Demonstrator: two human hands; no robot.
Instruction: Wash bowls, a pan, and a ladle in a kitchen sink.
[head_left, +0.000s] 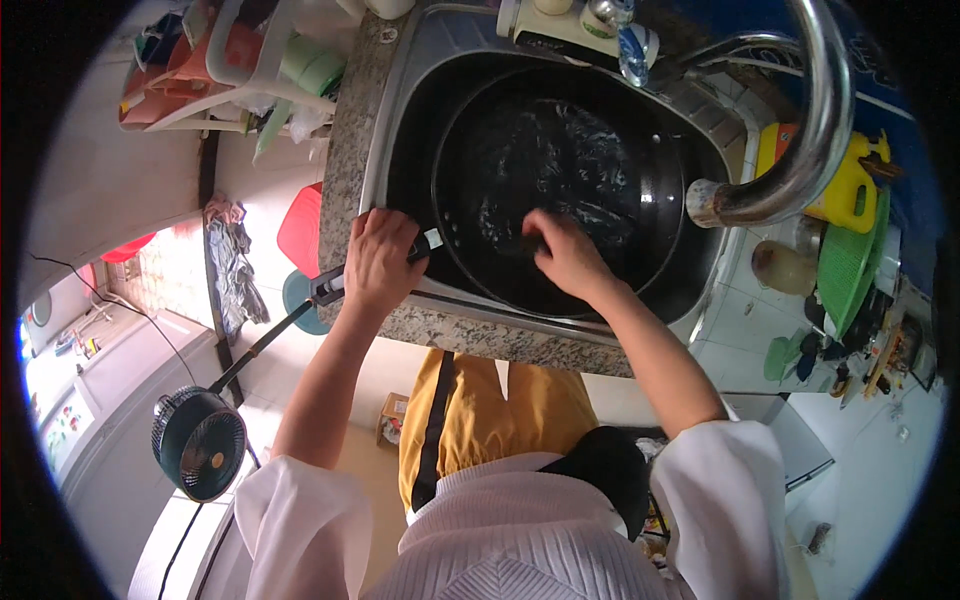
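A large dark round pan (555, 172) with water moving in it sits in the stainless steel sink basin (401, 161). My left hand (382, 259) is closed around the pan's handle (425, 244), near the basin's left front edge. Over the front part of the pan, my right hand (564, 251) is low with its fingers curled; whether it holds something is hidden. The curved metal faucet (817, 142) reaches in from the right, its spout end over the basin's right side.
Granite counter edge (480, 334) runs in front of the sink. A yellow jug (847, 187) and green basket (855, 262) stand right. Bottles and a white holder (540, 37) line the back. Left are a rack (225, 97), a red bin (301, 229) and a fan (201, 444).
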